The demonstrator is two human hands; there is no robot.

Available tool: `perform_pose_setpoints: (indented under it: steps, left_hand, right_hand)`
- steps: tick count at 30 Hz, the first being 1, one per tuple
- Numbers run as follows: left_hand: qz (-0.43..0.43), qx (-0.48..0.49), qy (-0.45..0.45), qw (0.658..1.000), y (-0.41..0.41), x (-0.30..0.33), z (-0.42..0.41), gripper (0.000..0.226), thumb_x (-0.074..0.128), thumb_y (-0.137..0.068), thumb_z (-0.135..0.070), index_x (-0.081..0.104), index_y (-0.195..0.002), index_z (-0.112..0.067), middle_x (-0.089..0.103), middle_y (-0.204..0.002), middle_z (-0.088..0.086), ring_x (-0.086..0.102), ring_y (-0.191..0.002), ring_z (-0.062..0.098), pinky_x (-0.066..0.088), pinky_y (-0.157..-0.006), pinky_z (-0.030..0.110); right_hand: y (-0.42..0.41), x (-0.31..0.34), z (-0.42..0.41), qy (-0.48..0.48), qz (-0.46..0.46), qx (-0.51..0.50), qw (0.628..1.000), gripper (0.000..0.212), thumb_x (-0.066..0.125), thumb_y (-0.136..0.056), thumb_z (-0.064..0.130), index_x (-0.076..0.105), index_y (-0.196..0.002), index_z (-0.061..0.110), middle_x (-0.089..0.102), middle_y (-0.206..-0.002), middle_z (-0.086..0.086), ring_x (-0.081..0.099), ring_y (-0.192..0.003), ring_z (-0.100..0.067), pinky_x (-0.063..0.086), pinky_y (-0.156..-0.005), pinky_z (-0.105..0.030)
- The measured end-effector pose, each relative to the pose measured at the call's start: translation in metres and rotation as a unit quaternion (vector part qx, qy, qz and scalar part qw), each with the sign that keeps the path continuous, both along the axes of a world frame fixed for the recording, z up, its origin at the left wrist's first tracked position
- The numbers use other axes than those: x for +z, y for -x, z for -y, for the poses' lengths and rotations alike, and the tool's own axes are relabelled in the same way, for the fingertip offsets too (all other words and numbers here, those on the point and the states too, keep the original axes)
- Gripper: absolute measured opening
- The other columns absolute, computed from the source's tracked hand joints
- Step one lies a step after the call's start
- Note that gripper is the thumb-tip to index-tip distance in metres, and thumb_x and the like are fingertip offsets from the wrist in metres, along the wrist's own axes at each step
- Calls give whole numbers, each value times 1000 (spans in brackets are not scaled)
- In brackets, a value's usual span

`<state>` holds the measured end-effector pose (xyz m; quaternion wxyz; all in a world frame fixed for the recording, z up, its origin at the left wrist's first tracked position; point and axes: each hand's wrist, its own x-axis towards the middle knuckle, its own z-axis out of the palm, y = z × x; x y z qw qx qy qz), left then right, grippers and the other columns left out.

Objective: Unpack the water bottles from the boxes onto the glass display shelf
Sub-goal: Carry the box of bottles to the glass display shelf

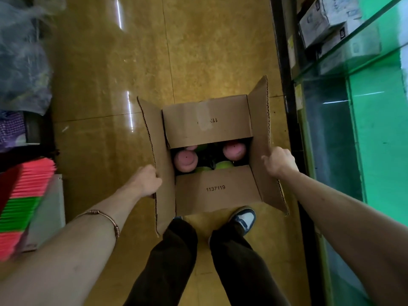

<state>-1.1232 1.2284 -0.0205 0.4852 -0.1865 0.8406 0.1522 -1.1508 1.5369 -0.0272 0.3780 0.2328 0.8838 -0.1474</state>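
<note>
At the far left you see a stack of pink and green flat items (24, 208) and, above it, a clear plastic bag (22, 58); both are blurred. Your left hand (146, 181), with a copper bracelet (106, 219) on its forearm, is closed in a fist around the edge of the left flap (154, 151) of the cardboard box (212, 188); the fingers are curled tight together on the cardboard. The box stands open on the yellow-brown tiled floor (110, 85), just in front of your two legs in dark trousers and one shoe (244, 218). It has four flaps: the two side ones stand up, and the far and near ones lie partly over the opening. The near flap carries the number 1137119. Through the gap between them you can count three pink rounded bottle tops (185, 161), one of them mostly hidden, and two green ones (223, 166) lower in the dark; the bodies of the bottles are not visible. Your right hand (279, 161) grips the upper edge of the right flap (260, 133), the fingers folded over it and pressed together. At the far right is the glass display shelf (353, 69) with green panels, and two or three white cartons (326, 21) lie behind its glass.
</note>
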Motion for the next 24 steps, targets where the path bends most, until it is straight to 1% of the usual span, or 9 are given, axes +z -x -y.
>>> perform_pose_setpoints:
  steps: [4, 7, 9, 12, 15, 17, 19, 21, 24]
  left_hand:
    - [-6, 30, -6, 1000, -8, -2, -8, 31, 46, -98, -18, 51, -69, -7, 55, -73, 10, 51, -58, 17, 39, -52, 25]
    - [-12, 42, -6, 999, -8, 4, -11, 30, 45, -99, -23, 59, -108, 1, 59, -110, 20, 57, -92, 29, 46, -80, 35]
    - [-40, 46, 1, 998, -13, 8, -14, 29, 46, -98, -21, 53, -118, -1, 57, -116, 20, 55, -99, 31, 45, -86, 37]
    - [-83, 64, -5, 995, -19, 12, -18, 46, 50, -96, -14, 32, -137, -4, 47, -129, 20, 53, -111, 32, 44, -92, 38]
    - [-148, -8, 20, 989, -22, 12, -16, 85, 58, -91, -11, -3, -150, -7, 7, -156, 16, 34, -135, 33, 38, -103, 35]
    - [-199, -140, 90, 966, -26, 7, -14, 95, 57, -90, -10, -19, -146, -5, -16, -155, 18, 5, -144, 36, 21, -115, 40]
    - [-204, -273, 140, 930, -27, 3, -15, 88, 48, -93, -5, -25, -142, 0, -28, -150, 24, -17, -143, 38, -1, -117, 44]
    - [-177, -342, 149, 911, -26, -1, -19, 81, 44, -93, -2, -19, -144, 0, -32, -147, 26, -26, -139, 39, -8, -115, 45]
    - [-112, -329, 120, 930, -28, -11, -27, 81, 42, -92, 0, -14, -149, -13, -31, -149, 24, -25, -140, 37, -4, -119, 45]
  right_hand:
    - [4, -1, 2, -8, 27, 9, 1000, 31, 49, -98, 20, 56, -119, -3, 57, -118, -23, 56, -106, -38, 41, -74, -33]
    - [4, 6, 12, -7, 40, 48, 998, 28, 48, -98, 14, 54, -119, -3, 57, -118, -22, 57, -106, -38, 45, -76, -36]
    - [1, 11, 20, -10, 17, 89, 996, 27, 46, -97, 6, 50, -122, 1, 58, -115, -21, 58, -104, -38, 47, -78, -39]
    - [-6, 18, 23, -13, -14, 140, 990, 47, 40, -95, -2, 31, -140, 6, 58, -116, -23, 59, -103, -39, 51, -83, -46]
    - [-9, 22, 15, -37, -29, 190, 981, 71, 39, -93, -6, 0, -151, 7, 39, -142, -23, 55, -113, -37, 49, -86, -43]
    - [-12, 21, 7, -97, -60, 289, 951, 76, 39, -94, -1, -13, -149, 3, 3, -157, -20, 31, -138, -35, 38, -105, -38]
    - [-13, 18, 1, -160, -67, 407, 897, 73, 35, -97, 4, -19, -146, 1, -16, -157, -17, -1, -147, -31, 9, -118, -36]
    - [-13, 12, -1, -196, -43, 470, 860, 70, 34, -98, 5, -16, -146, -2, -19, -156, -18, -14, -146, -30, -7, -116, -36]
    - [-15, 1, 2, -220, 11, 491, 843, 66, 37, -99, 12, -4, -148, -4, -10, -158, -21, -12, -146, -32, -6, -117, -40]
